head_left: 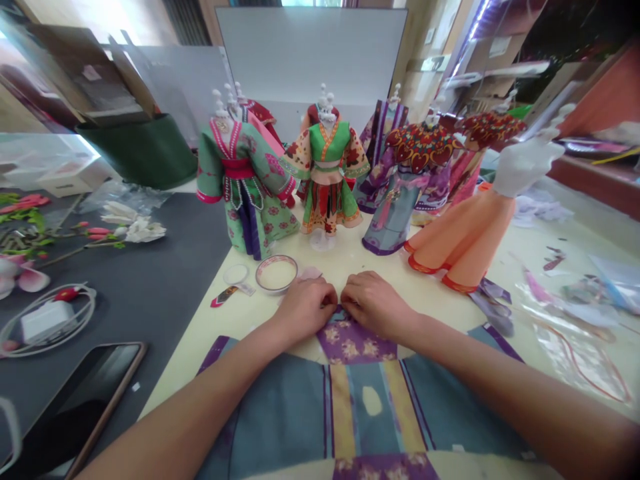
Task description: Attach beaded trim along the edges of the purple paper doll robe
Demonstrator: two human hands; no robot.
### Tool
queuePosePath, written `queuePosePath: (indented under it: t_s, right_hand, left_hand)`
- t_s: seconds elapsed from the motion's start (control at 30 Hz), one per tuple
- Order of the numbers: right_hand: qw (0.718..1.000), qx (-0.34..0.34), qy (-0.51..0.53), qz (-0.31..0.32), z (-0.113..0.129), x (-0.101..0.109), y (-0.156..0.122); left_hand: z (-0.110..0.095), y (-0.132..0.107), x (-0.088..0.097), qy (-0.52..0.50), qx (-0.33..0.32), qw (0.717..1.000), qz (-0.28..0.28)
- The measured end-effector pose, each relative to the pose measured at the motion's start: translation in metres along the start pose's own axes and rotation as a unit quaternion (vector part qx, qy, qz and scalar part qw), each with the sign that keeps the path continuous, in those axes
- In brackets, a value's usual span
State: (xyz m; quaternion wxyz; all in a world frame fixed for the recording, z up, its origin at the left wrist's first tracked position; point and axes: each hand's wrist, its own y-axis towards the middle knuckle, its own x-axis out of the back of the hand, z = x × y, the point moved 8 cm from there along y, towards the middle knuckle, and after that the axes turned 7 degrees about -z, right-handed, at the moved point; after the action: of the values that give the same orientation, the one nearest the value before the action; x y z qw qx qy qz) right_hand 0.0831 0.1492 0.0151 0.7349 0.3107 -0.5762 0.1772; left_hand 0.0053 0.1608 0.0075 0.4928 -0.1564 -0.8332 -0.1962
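At the left, the phone and a white charger lay on the dark surface, well apart from the work, which was a good place for them: a loose cable should be kept off the cloth. Just inside the edge of the pale counter, a small bowl stood near the left hand, close enough that the wrist had to be watched when swinging outward.

The left hand was closed, its fingers curled down and its thumb drawn in, with the upper left part of the purple floral panel in its pinch; the very fingertips were partly hidden. That panel lay between the two hands, at the far side of the flat blue-grey garment, whose yellow bands ran toward it. Good handling here meant short, light pinches close to the edge, even tension from both sides, and the printed face kept flat so that no crease ran into the bands.

The right hand was nearly a mirror of the left, closed with bent fingers, gripping the same upper edge just beside it. Its forearm crossed above the garment's right side, so it was best held high to avoid dragging the cloth. Farther right, the orange skirt on its white form stood clear of that elbow
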Motion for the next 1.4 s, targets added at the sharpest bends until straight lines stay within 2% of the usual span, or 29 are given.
queuePosePath:
  t_s: [0.57, 1.0, 1.4]
  right_hand:
    - [0.998, 0.032, 0.052, -0.034, -0.002, 0.000, -0.006]
    - [0.997, 0.038, 0.050, -0.037, 0.000, 0.001, -0.006]
    - [0.996, 0.059, 0.012, -0.066, 0.008, 0.002, -0.015]
  left_hand:
    - [0.000, 0.000, 0.000, 0.006, 0.005, 1.000, 0.007]
    - [-0.001, 0.000, 0.001, 0.010, 0.005, 1.000, 0.007]
    - [-0.001, 0.000, -0.001, 0.005, 0.000, 1.000, 0.006]
